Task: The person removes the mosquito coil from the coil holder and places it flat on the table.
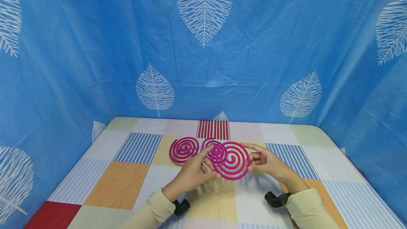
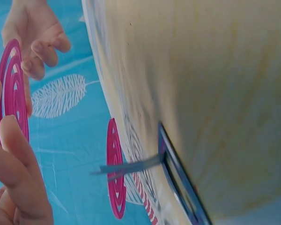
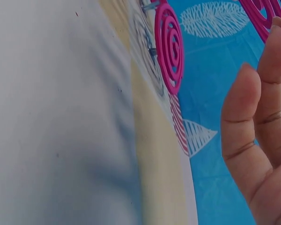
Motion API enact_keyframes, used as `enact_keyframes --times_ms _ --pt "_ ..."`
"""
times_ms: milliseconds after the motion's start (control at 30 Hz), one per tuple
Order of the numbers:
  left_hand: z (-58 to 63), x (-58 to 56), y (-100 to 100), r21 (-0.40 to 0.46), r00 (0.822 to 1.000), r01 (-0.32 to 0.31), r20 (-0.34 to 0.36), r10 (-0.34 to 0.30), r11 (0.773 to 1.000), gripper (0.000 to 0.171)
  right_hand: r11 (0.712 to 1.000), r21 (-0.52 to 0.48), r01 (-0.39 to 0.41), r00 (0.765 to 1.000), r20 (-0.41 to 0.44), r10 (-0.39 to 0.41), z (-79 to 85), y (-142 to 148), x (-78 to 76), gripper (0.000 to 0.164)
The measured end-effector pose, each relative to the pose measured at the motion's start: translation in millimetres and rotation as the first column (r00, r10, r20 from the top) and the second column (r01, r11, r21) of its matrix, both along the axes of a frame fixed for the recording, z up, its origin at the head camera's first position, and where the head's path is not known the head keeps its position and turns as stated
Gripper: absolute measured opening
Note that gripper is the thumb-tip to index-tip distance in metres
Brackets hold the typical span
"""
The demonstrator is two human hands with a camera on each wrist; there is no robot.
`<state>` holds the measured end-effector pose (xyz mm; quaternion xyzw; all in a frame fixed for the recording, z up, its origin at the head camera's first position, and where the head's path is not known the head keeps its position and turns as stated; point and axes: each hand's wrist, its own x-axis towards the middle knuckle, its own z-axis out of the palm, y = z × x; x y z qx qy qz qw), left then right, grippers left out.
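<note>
A pink mosquito coil (image 1: pixel 233 159) is held up above the table, its flat spiral face turned toward the head camera. My left hand (image 1: pixel 194 172) holds its left edge, with thumb low and index finger high. At the opposite edge, my right hand (image 1: pixel 270 163) holds the rim between thumb and fingers. Below the left hand, the left wrist view shows a metal stand (image 2: pixel 173 171) with an upright prong. Behind the hands, a second coil (image 1: pixel 208 140) is partly covered by the held one. A third coil (image 1: pixel 179 157) lies farther left.
In the right wrist view, a coil (image 3: pixel 170 49) sits raised off the tabletop on a metal support (image 3: pixel 152 51). A patchwork-patterned cloth (image 1: pixel 117 185) covers the table. Blue curtains (image 1: pixel 254 52) with white leaf prints enclose the back and both sides.
</note>
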<state>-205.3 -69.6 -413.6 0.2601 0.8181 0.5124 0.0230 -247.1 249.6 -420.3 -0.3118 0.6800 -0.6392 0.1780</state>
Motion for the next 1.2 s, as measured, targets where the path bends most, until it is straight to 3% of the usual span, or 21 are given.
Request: enact_keyframes --times_ms 267,567,1200 --pt "-1.2 0.3 11 0.031 0.999 -0.025 0.043 0.024 0.999 0.091 0.999 -0.033 -0.017 0.999 0.034 0.018 0.6 9 -1.1 0.066" --pt "-3.3 1.6 22 0.046 0.998 -0.053 0.035 0.052 0.998 0.093 0.999 -0.049 0.010 1.000 0.024 -0.009 3.5 15 -1.1 0.063" --pt "-3.9 -1.5 47 0.144 0.989 -0.114 0.116 0.097 0.983 0.094 0.995 -0.042 0.091 0.996 0.028 -0.090 3.1 32 -4.4 0.057"
